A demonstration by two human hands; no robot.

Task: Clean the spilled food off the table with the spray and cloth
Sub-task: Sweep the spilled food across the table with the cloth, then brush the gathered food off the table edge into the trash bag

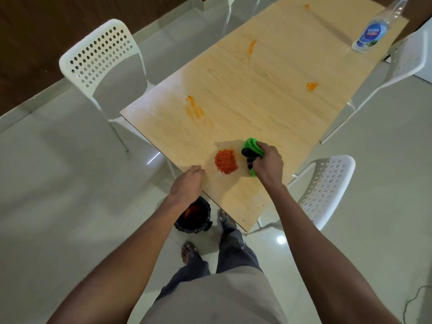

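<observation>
Head view — right hand (268, 160): gripping the bunched green cloth (252, 149) on the pale wooden table (245, 94), just beside the heaped orange crumbs (225, 162).
Left hand (187, 185): fingers loosely curling, holding nothing — resting at the table's near edge.
Clear spray bottle (374, 29): standing at the far corner.

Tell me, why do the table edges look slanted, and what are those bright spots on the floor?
Head view: the wide-angle lens skews the table and chairs; ceiling light glares off glossy floor tiles; the cloth casts a soft shadow; the bottle looks stretched.
</observation>
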